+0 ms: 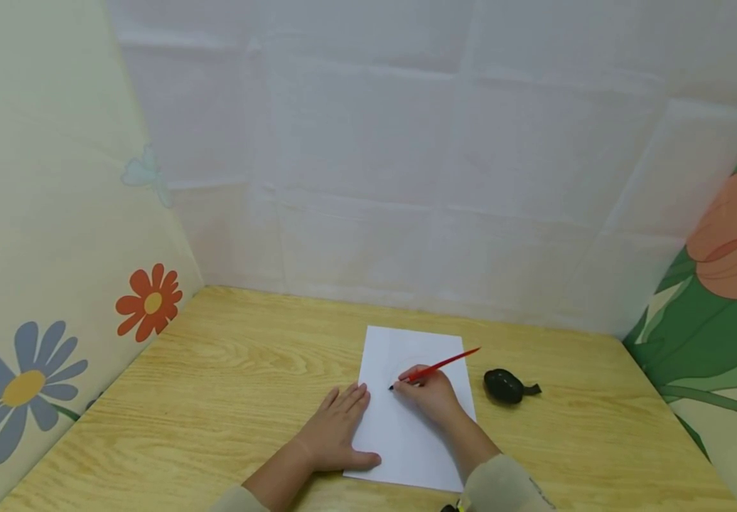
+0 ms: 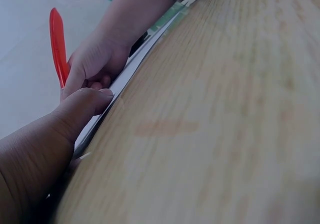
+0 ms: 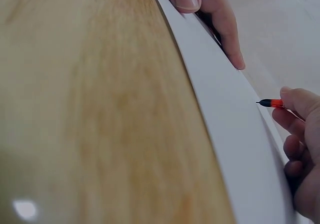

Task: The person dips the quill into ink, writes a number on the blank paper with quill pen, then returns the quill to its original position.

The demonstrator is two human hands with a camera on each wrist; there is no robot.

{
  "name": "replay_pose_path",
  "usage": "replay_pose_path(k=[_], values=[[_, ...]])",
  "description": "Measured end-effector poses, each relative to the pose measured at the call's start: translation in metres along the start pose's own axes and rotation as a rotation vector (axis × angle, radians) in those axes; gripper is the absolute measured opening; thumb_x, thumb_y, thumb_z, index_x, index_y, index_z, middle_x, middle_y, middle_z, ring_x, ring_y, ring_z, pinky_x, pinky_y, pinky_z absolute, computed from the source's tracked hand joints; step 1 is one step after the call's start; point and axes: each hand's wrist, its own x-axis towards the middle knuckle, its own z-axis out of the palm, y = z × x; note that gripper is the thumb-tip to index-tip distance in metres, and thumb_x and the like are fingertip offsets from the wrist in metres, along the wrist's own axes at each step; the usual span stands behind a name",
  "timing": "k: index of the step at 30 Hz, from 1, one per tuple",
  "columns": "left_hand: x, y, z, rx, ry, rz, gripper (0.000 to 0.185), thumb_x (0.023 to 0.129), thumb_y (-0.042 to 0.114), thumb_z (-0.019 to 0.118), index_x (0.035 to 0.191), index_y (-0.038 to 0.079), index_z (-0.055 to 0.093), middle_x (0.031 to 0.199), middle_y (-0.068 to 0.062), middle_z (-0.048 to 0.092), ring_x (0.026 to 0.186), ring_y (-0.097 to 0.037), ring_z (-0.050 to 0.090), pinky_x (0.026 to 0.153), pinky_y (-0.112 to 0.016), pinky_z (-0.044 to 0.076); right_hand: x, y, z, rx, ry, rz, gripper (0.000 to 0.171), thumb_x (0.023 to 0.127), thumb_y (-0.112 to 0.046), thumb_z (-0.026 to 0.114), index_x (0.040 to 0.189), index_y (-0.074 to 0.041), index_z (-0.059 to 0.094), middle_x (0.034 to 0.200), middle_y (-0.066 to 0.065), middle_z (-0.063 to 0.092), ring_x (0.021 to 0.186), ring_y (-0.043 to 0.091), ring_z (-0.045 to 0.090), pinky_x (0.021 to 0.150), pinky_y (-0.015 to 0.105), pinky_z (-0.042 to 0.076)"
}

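Observation:
A white sheet of paper point(image 1: 400, 448) lies on the wooden table. My right hand point(image 1: 435, 398) pinches a red pen point(image 1: 441, 363), whose black tip points down at the upper middle of the sheet. The right wrist view shows that black tip and a bit of the red barrel point(image 3: 276, 103) beyond the fingertips. Faint curved lines show on the paper above the tip. With fingers spread, my left hand point(image 1: 336, 430) rests along the sheet's left edge, its thumb across the lower left corner. In the left wrist view, the left thumb point(image 2: 95, 99) presses near the paper's edge.
Right of the paper sits a glossy black oval object point(image 1: 504, 386) with a short flared tail. A small dark item point(image 1: 450, 508) shows at the bottom edge by the right sleeve. White cloth point(image 1: 368, 156) hangs behind the table point(image 1: 246, 363), with flower-printed panels on both sides.

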Motion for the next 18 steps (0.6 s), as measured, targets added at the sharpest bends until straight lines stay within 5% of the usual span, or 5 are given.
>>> replay_pose_path(k=[18], values=[[0.0010,-0.0006,-0.0021,-0.012,-0.003,0.004,0.108,0.078,0.075,0.056,0.153,0.002,0.030,0.162,-0.012,0.025,0.152,-0.028,0.019,0.123,-0.054,0.014,-0.0016,-0.0006,-0.0011,-0.019,-0.016,-0.021,0.014,0.081,-0.021,0.080,0.089,-0.012,0.074,0.079,-0.003,0.068,0.076,0.014,0.053,0.070,0.027,0.042]])
